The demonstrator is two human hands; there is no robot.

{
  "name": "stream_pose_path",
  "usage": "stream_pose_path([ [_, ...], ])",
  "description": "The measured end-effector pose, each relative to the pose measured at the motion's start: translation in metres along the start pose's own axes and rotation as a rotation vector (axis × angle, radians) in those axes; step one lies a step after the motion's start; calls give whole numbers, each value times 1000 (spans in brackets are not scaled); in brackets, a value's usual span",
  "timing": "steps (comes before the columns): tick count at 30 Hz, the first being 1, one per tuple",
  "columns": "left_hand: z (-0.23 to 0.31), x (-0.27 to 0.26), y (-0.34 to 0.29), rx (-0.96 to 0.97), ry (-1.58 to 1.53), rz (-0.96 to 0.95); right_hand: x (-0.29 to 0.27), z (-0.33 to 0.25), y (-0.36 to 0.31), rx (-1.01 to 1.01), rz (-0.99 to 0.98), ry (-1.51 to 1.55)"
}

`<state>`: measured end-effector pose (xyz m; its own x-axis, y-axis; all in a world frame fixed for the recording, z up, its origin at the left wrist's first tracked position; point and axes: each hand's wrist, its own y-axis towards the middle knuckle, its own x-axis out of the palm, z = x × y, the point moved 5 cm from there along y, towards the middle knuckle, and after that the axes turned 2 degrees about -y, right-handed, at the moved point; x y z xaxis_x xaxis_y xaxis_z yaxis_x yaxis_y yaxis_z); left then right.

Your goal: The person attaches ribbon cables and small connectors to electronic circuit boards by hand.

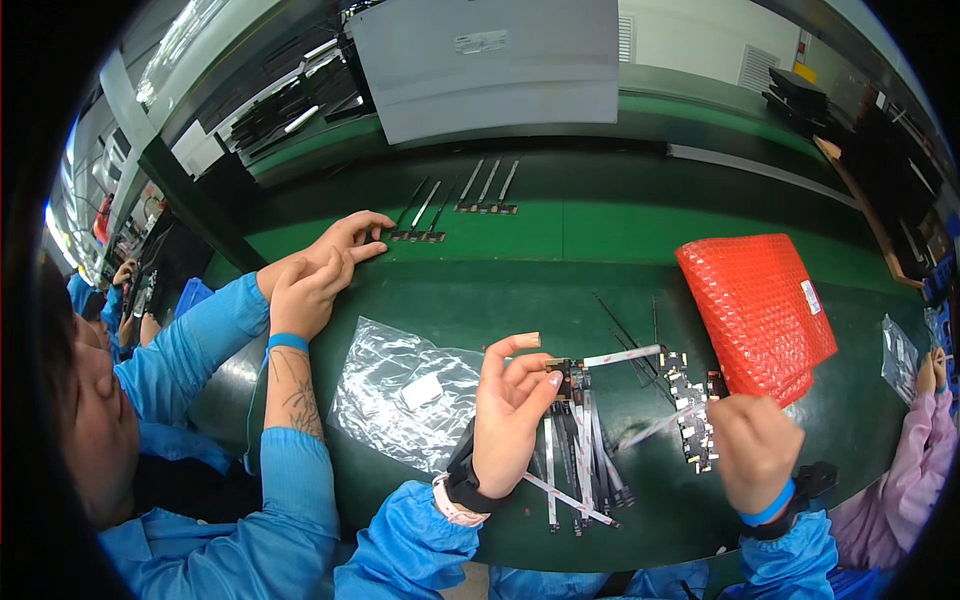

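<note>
My left hand [510, 415] pinches a small dark circuit board [566, 380] between thumb and fingers. A pale flat ribbon cable [622, 355] reaches right from beside that board. Closed and a little blurred, my right hand [757, 445] appears to grip the end of another flat ribbon cable [660, 427], which slants left over the table; its fingertips are hidden. Beside the right hand lie several small circuit boards [692, 425] in a cluster. A pile of flat cables [585, 460] with dark ends spreads below and between my hands.
A clear plastic bag [405, 395] lies left of my left hand. A red bubble-wrap pouch [757, 315] rests beyond my right hand. Finished-looking rows of cabled boards [418, 236] lie farther back, touched by a co-worker's hands [325, 265]. At the right edge another person's hands [932, 372] hold a bag.
</note>
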<state>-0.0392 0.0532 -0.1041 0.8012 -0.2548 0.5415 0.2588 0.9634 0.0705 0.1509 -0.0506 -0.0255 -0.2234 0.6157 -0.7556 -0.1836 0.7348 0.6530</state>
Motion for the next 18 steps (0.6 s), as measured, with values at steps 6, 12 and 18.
stream_pose_path([
  [6, 0, 0, 0, 7, 30, 26, -17, 27, 0, 206, -9, 171],
  [12, -5, 10, -2, -93, -6, -18, 1, 53, -10, 650, -82, 1005],
  [18, -2, 19, -10, -176, 133, -102, 27, 58, -4, 728, -84, 1069],
])
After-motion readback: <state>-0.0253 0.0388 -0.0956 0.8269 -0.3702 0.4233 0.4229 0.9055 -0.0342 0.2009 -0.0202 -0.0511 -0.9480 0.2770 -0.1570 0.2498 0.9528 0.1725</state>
